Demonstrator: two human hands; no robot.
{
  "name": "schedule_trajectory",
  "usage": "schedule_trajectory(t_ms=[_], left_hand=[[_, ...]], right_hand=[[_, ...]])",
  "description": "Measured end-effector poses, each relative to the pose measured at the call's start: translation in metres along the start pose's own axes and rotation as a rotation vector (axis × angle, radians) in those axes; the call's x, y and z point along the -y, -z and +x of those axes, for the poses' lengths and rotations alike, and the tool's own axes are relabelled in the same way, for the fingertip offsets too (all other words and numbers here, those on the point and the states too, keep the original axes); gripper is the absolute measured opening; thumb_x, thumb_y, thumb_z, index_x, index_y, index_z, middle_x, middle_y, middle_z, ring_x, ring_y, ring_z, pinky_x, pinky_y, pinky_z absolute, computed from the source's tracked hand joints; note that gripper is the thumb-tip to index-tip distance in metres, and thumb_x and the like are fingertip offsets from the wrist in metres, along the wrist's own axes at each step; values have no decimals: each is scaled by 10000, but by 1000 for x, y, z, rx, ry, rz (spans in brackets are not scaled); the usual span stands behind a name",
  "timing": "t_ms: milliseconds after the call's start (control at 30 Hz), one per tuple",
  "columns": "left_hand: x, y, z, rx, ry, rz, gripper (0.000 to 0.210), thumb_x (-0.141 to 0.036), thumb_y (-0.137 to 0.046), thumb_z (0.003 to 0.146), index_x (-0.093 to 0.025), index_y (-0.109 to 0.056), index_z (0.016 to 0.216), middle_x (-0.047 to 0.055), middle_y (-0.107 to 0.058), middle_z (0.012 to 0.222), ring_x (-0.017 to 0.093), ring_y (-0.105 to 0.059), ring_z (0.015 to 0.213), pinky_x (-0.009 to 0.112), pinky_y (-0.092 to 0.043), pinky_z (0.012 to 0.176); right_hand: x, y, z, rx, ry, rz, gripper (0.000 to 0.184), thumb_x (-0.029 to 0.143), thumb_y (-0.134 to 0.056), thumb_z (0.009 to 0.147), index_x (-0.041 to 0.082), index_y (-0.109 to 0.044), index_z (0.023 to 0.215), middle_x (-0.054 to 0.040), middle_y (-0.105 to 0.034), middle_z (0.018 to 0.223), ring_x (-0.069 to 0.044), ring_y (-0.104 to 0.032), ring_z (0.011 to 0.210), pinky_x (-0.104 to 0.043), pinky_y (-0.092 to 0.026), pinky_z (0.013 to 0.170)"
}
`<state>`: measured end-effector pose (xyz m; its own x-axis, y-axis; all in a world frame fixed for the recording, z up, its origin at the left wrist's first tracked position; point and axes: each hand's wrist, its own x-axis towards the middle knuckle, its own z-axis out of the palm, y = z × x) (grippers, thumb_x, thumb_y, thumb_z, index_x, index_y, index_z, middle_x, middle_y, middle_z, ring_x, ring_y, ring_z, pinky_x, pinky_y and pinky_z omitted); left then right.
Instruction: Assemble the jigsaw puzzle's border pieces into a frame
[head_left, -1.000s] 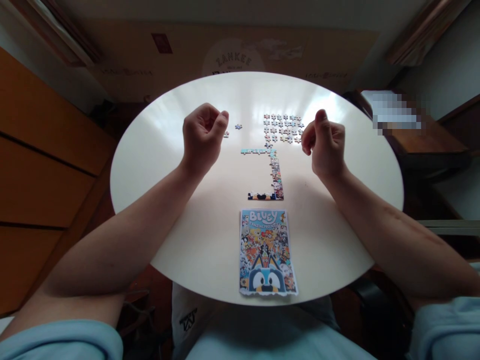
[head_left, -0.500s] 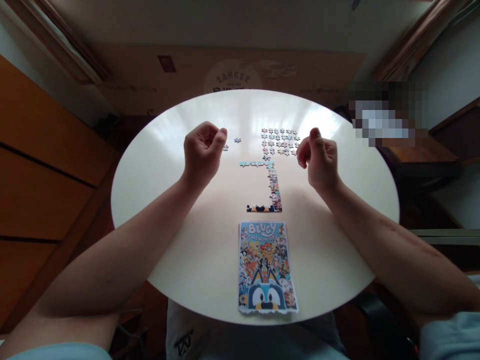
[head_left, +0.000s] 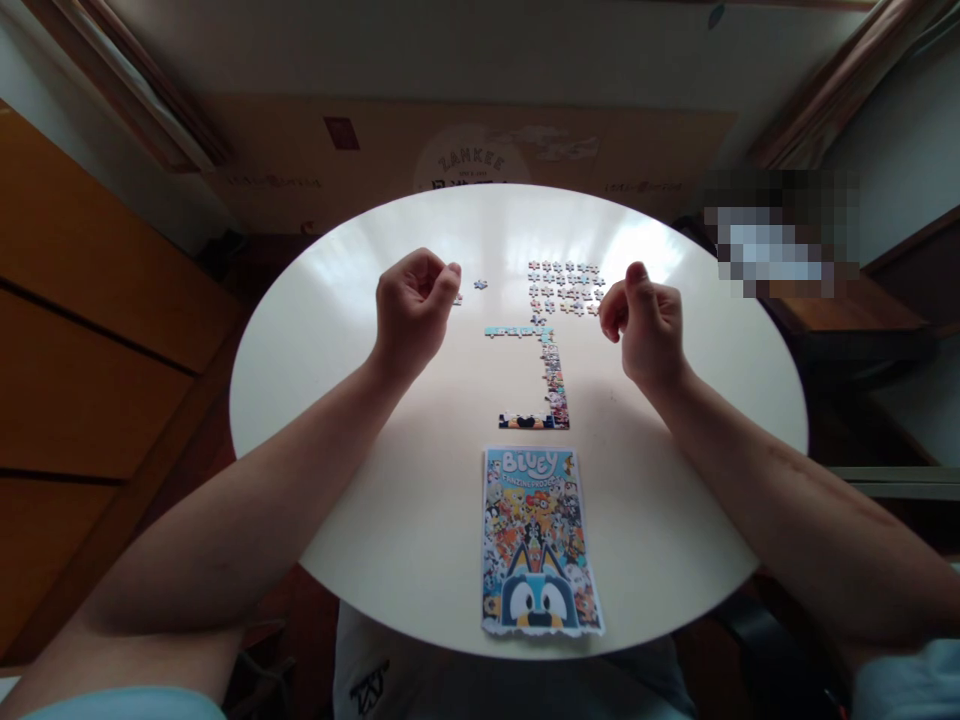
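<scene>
Puzzle lies around the middle of the tabletop, a bracket of joined strips along its far, right and near sides, its gap facing the tabletop's left edge. Between it and the far edge, loose pieces sit in rough rows, one of them close by the puzzle's far strip. A lone piece lies left of the rows, well apart from them. Another pokes out beside the left hand, which partly hides it.

That hand is curled into a loose fist, thumb folded along the fingers. The right hand is curled too, thumb pointing up, just beside the right end of the rows. Whether either fist has something small inside, I cannot tell.

Toward the near edge, the sheet lies flat, titled "Bluey", its ragged bottom close to that edge.
</scene>
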<state>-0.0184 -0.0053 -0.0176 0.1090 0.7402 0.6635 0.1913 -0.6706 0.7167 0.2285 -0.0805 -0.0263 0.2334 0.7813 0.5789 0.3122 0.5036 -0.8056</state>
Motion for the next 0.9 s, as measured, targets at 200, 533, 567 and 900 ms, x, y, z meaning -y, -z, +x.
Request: schedule_trajectory(t_ms=[200,533,567,900], left_hand=[[3,0,0,-19,15,-14,373,-270,-636,876,-225,-396,595,-27,-423,533,117,-480,527,255,-442,486],[7,-1,0,-69,-25,27,429,-199,-689,796,-229,-322,577,-36,-254,536,127,-410,526,285,-456,503],[7,-1,-1,-70,-22,33,430,-204,-690,796,-228,-320,578,-36,-248,539,124,-395,522,284,-443,492],[5,1,-3,-27,-18,35,410,-385,-691,867,-227,-390,637,-36,-185,578,119,-335,527,283,-420,499]], right_hand=[[-3,1,-1,-6,-29,-45,738,810,-395,917,241,-530,465,8,-427,432,-106,-376,405,-338,-301,452],[-6,3,0,-13,-12,-77,712,803,-369,927,271,-694,584,7,-385,426,-126,-371,405,-360,-290,456],[-6,3,0,-12,-9,-88,712,804,-359,930,272,-709,611,10,-376,423,-127,-370,403,-361,-290,458],[-4,2,-1,-6,12,-74,693,783,-368,945,274,-729,645,11,-375,420,-126,-366,400,-362,-294,459]])
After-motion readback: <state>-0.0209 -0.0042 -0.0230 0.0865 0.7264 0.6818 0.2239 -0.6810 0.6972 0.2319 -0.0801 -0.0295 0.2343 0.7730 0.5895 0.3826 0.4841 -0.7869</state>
